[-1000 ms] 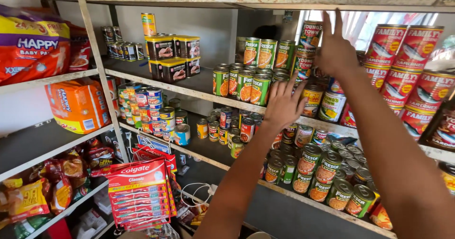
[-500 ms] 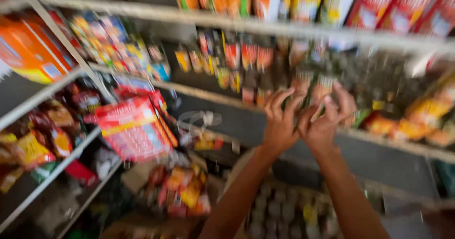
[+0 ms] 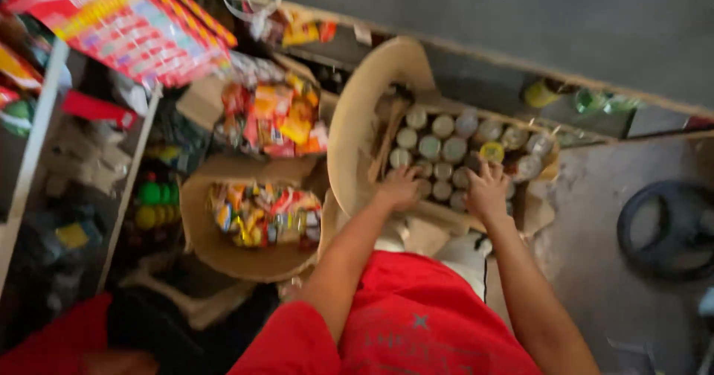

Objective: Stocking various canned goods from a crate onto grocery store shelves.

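Note:
An open cardboard box (image 3: pixel 357 122) stands on the floor below me, packed with several upright cans (image 3: pixel 443 138) seen from the top. My left hand (image 3: pixel 399 186) rests on the cans at the near left of the box, fingers curled down; blur hides whether it grips one. My right hand (image 3: pixel 487 190) lies on the cans at the near middle with its fingers spread. Both forearms reach down from my red shirt (image 3: pixel 416 323).
Two open boxes of colourful snack packets (image 3: pixel 260 215) (image 3: pixel 271 118) sit left of the can box. Red flat cartons (image 3: pixel 126 25) hang at top left beside a white shelf upright (image 3: pixel 33 148). A black round object (image 3: pixel 669 226) lies on the concrete floor to the right.
My view has swung down from the shelves of cans to the floor. Both hands have dropped from the shelf cans into the box of cans.

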